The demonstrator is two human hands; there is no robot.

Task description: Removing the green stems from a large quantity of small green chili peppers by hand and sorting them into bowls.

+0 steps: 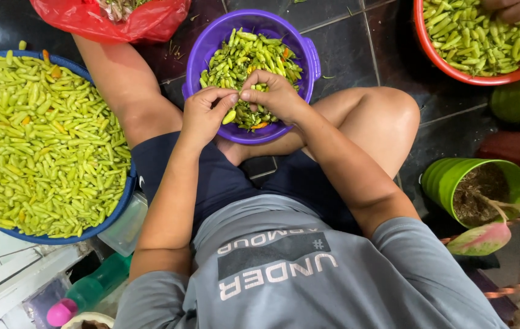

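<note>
I sit cross-legged on a dark tiled floor with a purple basket (309, 58) of green chili peppers (248, 58) in front of my legs. My left hand (205, 113) and my right hand (275, 94) meet over the near side of the basket. Their fingertips pinch together on one small green chili (230, 116), which hangs just below them. Both hands are closed around it.
A big blue basin (127, 189) heaped with green chilies (40, 140) lies at my left. A red plastic bag (113, 21) sits behind it. A red bowl (455, 70) of chilies stands far right, another person's hand (516, 7) at its rim. A green plant pot (443, 180) stands at my right.
</note>
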